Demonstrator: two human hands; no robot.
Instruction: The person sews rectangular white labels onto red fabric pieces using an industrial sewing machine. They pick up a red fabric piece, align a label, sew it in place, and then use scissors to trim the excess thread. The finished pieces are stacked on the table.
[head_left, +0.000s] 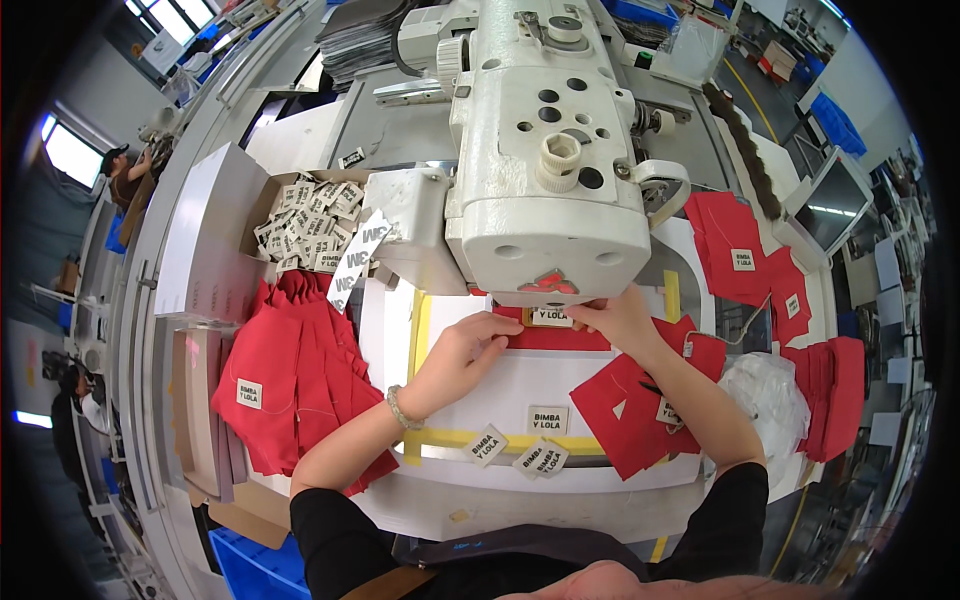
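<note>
Under the head of a white industrial sewing machine, a red fabric piece lies on the white work plate. A small pale fabric label with dark print sits on it, partly hidden by the machine. My left hand has its fingers stretched out, fingertips at the cloth's left side beside the label. At the label's right edge, the fingertips of my right hand are closed together on it. Several loose labels lie on the plate nearer to me. Below my right forearm are red pieces with labels.
A box of labels stands at the left, above a heap of red pieces. More red pieces lie at the right, near a crumpled clear plastic bag and a stack of folded red cloth. Yellow tape marks the plate.
</note>
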